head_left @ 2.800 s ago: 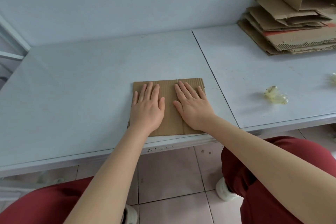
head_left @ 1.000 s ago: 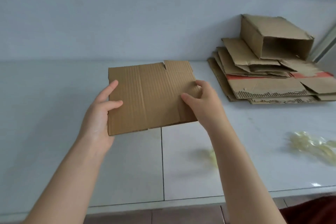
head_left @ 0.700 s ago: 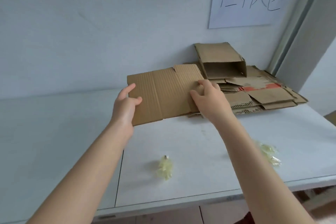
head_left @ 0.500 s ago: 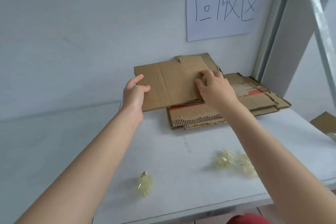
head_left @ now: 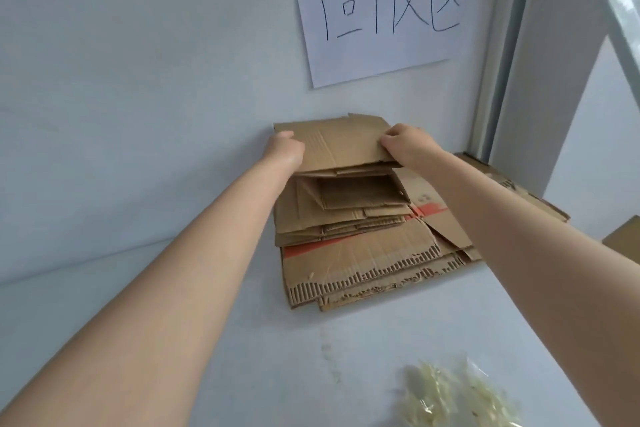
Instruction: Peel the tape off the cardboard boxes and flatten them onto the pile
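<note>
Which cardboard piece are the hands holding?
The flat sheet topmost on the pile; left hand and right hand hold its ends. The rest lie beneath it.

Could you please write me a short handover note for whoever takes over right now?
Left grip: holds the sheet by its left edge.
Right grip: pinches its right edge.
Sheet: flat, at the top of the pile, over an open box that is not flattened.
Done: this sheet is flattened; peeled tape lies on the table.
Left: let go of the sheet; the open box probably needs flattening too.
</note>
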